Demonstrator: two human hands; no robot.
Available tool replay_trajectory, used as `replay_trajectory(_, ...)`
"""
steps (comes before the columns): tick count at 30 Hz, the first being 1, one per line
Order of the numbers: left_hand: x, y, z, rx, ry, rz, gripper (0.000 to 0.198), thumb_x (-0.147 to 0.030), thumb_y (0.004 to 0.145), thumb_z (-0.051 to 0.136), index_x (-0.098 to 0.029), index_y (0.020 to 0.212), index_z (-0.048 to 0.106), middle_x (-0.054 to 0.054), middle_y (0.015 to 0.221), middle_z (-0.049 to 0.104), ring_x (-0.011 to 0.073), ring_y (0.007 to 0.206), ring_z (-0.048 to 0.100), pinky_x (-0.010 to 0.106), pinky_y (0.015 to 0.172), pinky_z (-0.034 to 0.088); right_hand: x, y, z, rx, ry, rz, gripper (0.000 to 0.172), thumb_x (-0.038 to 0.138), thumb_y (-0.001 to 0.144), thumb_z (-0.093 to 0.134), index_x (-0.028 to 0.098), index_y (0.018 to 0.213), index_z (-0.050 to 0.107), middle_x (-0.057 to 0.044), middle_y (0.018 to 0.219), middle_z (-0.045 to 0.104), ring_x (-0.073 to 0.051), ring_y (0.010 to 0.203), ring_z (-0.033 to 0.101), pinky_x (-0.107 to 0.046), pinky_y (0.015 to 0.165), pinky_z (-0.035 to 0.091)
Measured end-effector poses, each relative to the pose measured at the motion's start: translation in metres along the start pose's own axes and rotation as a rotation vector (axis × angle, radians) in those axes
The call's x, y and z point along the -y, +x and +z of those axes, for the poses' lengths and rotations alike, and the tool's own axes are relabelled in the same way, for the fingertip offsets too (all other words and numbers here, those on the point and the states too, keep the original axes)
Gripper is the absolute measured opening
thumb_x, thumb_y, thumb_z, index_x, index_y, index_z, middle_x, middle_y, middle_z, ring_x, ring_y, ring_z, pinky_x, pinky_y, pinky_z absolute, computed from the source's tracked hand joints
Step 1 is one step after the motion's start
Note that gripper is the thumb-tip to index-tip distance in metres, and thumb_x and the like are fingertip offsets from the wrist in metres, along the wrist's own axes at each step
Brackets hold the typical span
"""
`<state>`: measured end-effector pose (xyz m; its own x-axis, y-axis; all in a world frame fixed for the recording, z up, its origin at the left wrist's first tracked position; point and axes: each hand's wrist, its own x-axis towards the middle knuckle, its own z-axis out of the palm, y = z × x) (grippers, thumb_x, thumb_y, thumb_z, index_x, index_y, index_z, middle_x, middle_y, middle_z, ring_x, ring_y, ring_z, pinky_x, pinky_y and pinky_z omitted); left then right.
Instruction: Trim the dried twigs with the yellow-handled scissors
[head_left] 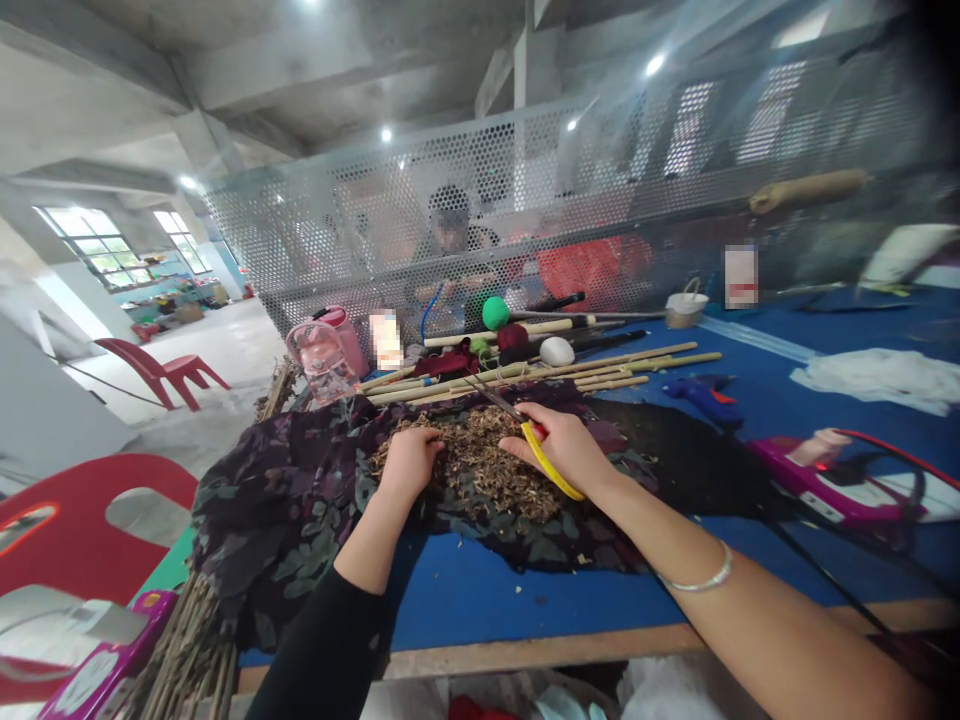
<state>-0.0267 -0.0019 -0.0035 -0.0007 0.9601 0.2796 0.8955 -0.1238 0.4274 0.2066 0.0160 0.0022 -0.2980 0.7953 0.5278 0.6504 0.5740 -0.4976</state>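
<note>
Two hands center-frame: right hand (pixel 566 450) wrapped round yellow-handled metal scissors (pixel 534 450), left hand (pixel 409 462) half-curled at brown shredded plant bits (pixel 487 462) on dark floral cloth (pixel 277 510), can't tell if pinching any. Probably a snipping step; next move needs blades clear of cloth imo.

Single view, from wearer's head, facing forward and down over blue tabletop (pixel 465 595). Left hand (pixel 409 462) and right hand (pixel 566 450) near mid-frame, close to lens, forearms reaching in from below. Perforated screen (pixel 337 245) farther off, ceiling (pixel 262 60) across top (wide lens, it seems: room lines slant). Far left, view reaches windows (pixel 94 245).
</note>
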Motion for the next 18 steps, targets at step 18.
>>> replay_trajectory(18, 0.006, -0.003, -0.014, -0.214, 0.004, -0.131, 0.036, -0.028, 0.08, 0.055, -0.022, 0.115, 0.059, 0.006, 0.089, 0.071, 0.02, 0.087, 0.064, 0.028, 0.079, 0.045, 0.006, 0.0, -0.001, 0.055, -0.02, 0.013, 0.045, 0.05, 0.073, 0.056, 0.016, 0.103, 0.06, -0.002, 0.064, 0.058, -0.015, 0.058, 0.052, -0.024, 0.055, 0.037)
